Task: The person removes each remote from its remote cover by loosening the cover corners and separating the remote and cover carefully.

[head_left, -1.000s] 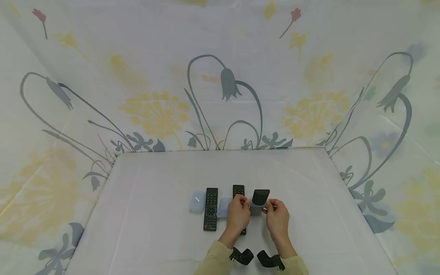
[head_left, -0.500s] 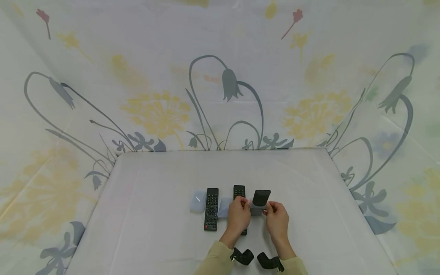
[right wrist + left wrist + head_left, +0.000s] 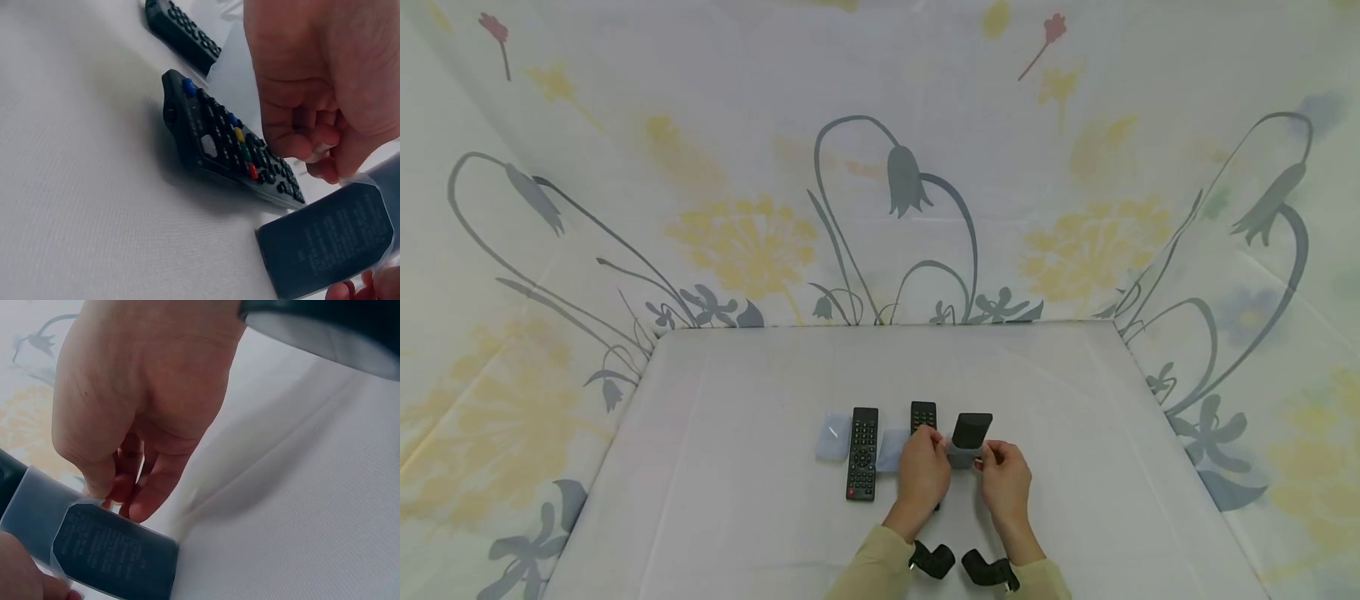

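held device (image 3: pixel 972 431): near-black, pale print | cover (image 3: pixel 39 512): translucent, bluish grey | left remote (image 3: pixel 862 454): black, red key (image 3: pixel 851 492) | middle remote (image 3: pixel 922 414): black; blue, yellow, green, red, grey buttons (image 3: pixel 239 134) | packets (image 3: pixel 832 438): pale blue | table (image 3: pixel 737 433): white | curtain (image 3: pixel 737 100): white, yellow blooms, grey-blue bellflowers, pinkish-red blossoms | cuffs (image 3: pixel 877 565): pale yellow | wrist cameras (image 3: pixel 936 562): black

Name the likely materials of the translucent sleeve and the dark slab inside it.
Translucent sleeve: likely soft plastic or silicone, satin; hazily see-through, with a thin, bending lip.
Dark slab: probably rigid plastic, fairly matte; flat, straight-edged printed face, though a coating could mislead.
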Demonstrator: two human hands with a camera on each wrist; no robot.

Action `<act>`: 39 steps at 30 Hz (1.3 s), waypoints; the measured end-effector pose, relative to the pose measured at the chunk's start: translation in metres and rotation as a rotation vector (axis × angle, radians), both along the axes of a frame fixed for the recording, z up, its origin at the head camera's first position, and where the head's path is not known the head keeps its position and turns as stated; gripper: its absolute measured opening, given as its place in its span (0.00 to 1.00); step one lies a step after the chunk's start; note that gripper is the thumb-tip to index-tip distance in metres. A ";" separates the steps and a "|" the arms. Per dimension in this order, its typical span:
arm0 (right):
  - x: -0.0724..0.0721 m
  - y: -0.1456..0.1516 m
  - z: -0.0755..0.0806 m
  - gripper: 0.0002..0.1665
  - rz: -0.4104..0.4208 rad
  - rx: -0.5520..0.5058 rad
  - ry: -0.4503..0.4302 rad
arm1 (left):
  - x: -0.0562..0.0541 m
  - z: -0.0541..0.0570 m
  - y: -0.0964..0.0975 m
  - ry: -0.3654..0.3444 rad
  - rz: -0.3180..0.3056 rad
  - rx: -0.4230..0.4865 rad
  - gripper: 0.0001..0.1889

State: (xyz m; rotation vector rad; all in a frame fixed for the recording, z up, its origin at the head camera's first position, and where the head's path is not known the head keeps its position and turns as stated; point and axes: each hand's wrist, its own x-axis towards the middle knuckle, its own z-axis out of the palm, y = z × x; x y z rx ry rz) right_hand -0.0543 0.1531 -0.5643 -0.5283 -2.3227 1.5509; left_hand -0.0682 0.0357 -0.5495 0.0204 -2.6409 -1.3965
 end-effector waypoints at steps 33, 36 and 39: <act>0.002 0.001 -0.012 0.04 0.010 0.107 -0.003 | -0.001 -0.010 0.003 0.054 -0.028 -0.262 0.09; 0.002 0.000 -0.013 0.04 0.008 0.136 0.007 | -0.002 -0.013 0.004 0.049 -0.030 -0.288 0.09; 0.003 -0.001 -0.014 0.03 0.012 0.152 0.016 | -0.002 -0.016 0.003 0.044 -0.028 -0.310 0.09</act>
